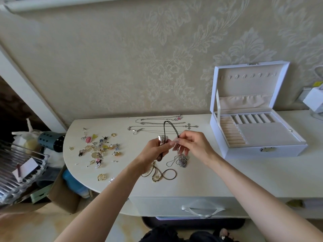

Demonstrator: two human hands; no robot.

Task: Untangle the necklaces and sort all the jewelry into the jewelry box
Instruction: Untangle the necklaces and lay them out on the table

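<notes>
Above the middle of the white table (227, 175), my left hand (153, 152) grips a silver pendant (162, 139) on a black cord necklace (168, 128). The cord loops up between both hands. My right hand (190, 143) pinches that cord, and a silver chain tangle (181, 159) hangs from it down to the table. Brown and gold cords (164, 174) lie under my left wrist. Several silver necklaces (160, 124), one with a cross (190, 126), lie laid out at the back. The white jewelry box (258, 147) stands open at the right.
A scatter of earrings, rings and brooches (99, 147) covers the table's left part, with a gold ring (101, 177) near the front edge. Boxes, a wire rack (21, 168) and clutter fill the floor at the left. A drawer handle (202, 209) sits below the table front.
</notes>
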